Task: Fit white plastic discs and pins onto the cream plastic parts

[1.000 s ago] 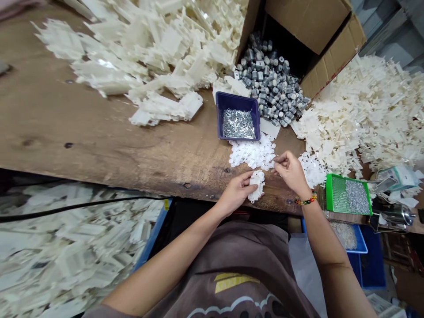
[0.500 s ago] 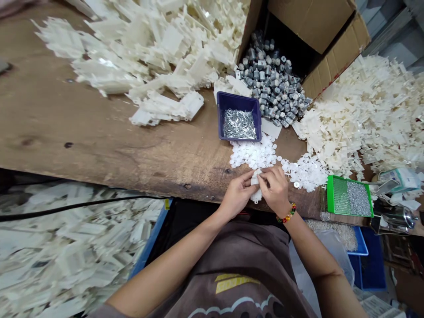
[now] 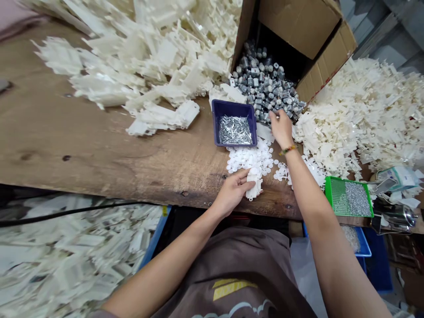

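Since the earlier frame, the right hand (image 3: 282, 127) has been moved up and away from the white piece (image 3: 254, 184), and it is now seen at the low edge of the pile of small grey parts (image 3: 261, 86). The white piece is kept near the same spot, low in the middle of the frame, by the left hand (image 3: 231, 191). It is pinched on its left side between the thumb and the fingers, over the front edge of the wooden table (image 3: 109, 154). The right hand is held up and to the right of the white piece, well apart from it. Its thumb and fingers are bent close to each other, but it cannot be told if a grey part is being pinched. A bracelet (image 3: 287, 150) is worn on the right wrist.

Just above the white piece, a heap of little white discs (image 3: 245, 159) is spread out. Behind the discs, silver pins (image 3: 235, 130) are held in a purple tray (image 3: 217, 142). Grey parts are spilled from the mouth of a cardboard box (image 3: 300, 28) at the top of the frame. More white discs are partly hidden by the right arm (image 3: 313, 198). At the lower right, tiny silver bits (image 3: 357, 198) are held in a green tray (image 3: 329, 194).
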The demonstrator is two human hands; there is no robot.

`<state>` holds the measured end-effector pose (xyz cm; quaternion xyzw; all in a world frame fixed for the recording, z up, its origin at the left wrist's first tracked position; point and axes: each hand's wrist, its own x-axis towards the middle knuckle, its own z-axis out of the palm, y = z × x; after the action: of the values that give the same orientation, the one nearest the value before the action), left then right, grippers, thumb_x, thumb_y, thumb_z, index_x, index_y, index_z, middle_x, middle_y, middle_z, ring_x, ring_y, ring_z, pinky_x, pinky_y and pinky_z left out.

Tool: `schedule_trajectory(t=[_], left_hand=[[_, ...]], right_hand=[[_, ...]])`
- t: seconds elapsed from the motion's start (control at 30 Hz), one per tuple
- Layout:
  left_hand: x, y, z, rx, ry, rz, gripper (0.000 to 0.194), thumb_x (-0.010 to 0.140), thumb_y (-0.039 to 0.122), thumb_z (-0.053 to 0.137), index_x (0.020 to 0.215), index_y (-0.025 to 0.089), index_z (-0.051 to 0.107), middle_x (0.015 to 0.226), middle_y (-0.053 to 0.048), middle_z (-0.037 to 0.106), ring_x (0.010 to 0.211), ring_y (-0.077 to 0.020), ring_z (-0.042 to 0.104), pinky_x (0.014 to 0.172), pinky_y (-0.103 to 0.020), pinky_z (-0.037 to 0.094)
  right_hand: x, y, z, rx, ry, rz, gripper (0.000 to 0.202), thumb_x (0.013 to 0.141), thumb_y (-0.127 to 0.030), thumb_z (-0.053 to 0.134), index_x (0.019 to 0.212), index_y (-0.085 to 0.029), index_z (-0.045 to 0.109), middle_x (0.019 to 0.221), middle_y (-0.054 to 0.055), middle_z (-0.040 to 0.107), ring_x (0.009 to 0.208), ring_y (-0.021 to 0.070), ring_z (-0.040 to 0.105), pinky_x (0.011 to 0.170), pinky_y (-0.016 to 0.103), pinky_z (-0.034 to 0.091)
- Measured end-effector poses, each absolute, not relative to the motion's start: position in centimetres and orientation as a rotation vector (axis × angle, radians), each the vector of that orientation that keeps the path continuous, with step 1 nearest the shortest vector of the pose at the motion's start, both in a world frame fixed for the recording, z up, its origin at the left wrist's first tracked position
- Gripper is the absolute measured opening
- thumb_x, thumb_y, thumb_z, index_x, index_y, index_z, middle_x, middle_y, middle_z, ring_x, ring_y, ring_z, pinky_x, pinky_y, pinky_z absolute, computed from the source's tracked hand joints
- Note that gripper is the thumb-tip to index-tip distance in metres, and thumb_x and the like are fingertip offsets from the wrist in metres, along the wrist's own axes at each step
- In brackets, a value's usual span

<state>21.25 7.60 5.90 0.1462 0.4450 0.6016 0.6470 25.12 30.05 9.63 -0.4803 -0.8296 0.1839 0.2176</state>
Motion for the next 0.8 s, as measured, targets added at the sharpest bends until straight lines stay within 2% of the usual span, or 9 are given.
schedule_trajectory(t=[0.13, 0.23, 0.3, 0.37, 0.43, 0.5, 0.67, 0.8], left_hand=[[21.0, 7.6, 6.5, 0.320, 1.018, 1.382, 0.048, 0.066, 0.023, 0.069, 0.112, 0.012, 0.059, 0.078, -0.003, 0.072, 0.063, -0.0169, 0.067, 0.062, -0.027, 0.050], [20.4, 7.7, 6.7, 0.325, 1.009, 1.397, 0.048, 0.065, 0.023, 0.070, 0.110, 0.010, 0.059, 0.082, -0.005, 0.072, 0.067, -0.0175, 0.068, 0.065, -0.027, 0.050], [20.2, 7.9, 6.8, 0.316, 0.989, 1.427, 0.052, 0.062, 0.021, 0.072, 0.111, 0.011, 0.058, 0.086, -0.006, 0.073, 0.068, -0.0173, 0.068, 0.068, -0.028, 0.051], [20.1, 8.4, 6.7, 0.291, 0.978, 1.475, 0.056, 0.059, 0.018, 0.073, 0.113, 0.012, 0.057, 0.087, -0.006, 0.073, 0.066, -0.0164, 0.067, 0.067, -0.027, 0.050], [20.3, 8.9, 6.5, 0.276, 0.998, 1.532, 0.058, 0.059, 0.018, 0.073, 0.114, 0.012, 0.057, 0.085, -0.006, 0.073, 0.064, -0.0147, 0.065, 0.064, -0.026, 0.049], [20.7, 9.3, 6.5, 0.277, 1.028, 1.580, 0.057, 0.059, 0.020, 0.073, 0.113, 0.012, 0.056, 0.085, -0.005, 0.072, 0.064, -0.0133, 0.063, 0.061, -0.023, 0.046], [22.3, 9.6, 6.4, 0.293, 1.097, 1.722, 0.054, 0.061, 0.019, 0.071, 0.112, 0.012, 0.054, 0.090, -0.005, 0.071, 0.077, -0.0154, 0.064, 0.070, -0.024, 0.046], [23.4, 9.1, 6.0, 0.268, 1.169, 1.804, 0.050, 0.061, 0.020, 0.070, 0.107, 0.016, 0.052, 0.092, -0.005, 0.070, 0.085, -0.0170, 0.065, 0.078, -0.027, 0.047]], right_hand=[[22.1, 33.8, 8.2, -1.376, -2.494, 0.369, 0.008, 0.082, -0.023, 0.055, 0.086, -0.015, 0.055, 0.089, 0.011, 0.064, 0.093, 0.0266, 0.059, 0.085, 0.043, 0.045], [23.3, 33.8, 7.3, -1.298, -2.589, 0.386, 0.008, 0.073, -0.010, 0.057, 0.078, -0.016, 0.055, 0.085, 0.010, 0.065, 0.091, 0.0262, 0.060, 0.086, 0.043, 0.045], [25.1, 33.0, 7.3, -1.245, -2.551, 0.422, 0.010, 0.071, -0.007, 0.057, 0.073, -0.017, 0.054, 0.080, 0.007, 0.064, 0.087, 0.0242, 0.060, 0.085, 0.042, 0.046], [27.0, 31.1, 7.9, -1.204, -2.445, 0.505, 0.009, 0.072, -0.010, 0.057, 0.072, -0.018, 0.053, 0.077, 0.004, 0.063, 0.081, 0.0204, 0.060, 0.081, 0.039, 0.048], [28.6, 27.9, 9.0, -1.147, -2.332, 0.660, 0.003, 0.078, -0.017, 0.055, 0.078, -0.019, 0.054, 0.077, 0.002, 0.063, 0.072, 0.0157, 0.061, 0.073, 0.033, 0.051], [29.8, 23.9, 9.9, -1.040, -2.299, 0.823, 0.005, 0.084, -0.025, 0.053, 0.085, -0.020, 0.055, 0.081, 0.002, 0.063, 0.067, 0.0125, 0.061, 0.064, 0.029, 0.051], [31.3, 15.5, 9.1, -0.965, -2.275, 0.432, 0.012, 0.088, -0.029, 0.052, 0.083, -0.021, 0.060, 0.084, 0.006, 0.065, 0.082, 0.0172, 0.061, 0.075, 0.033, 0.050], [31.9, 12.9, 6.5, -0.992, -2.252, 0.330, 0.019, 0.091, -0.029, 0.047, 0.083, -0.020, 0.062, 0.087, 0.008, 0.067, 0.086, 0.0185, 0.063, 0.078, 0.033, 0.051]])
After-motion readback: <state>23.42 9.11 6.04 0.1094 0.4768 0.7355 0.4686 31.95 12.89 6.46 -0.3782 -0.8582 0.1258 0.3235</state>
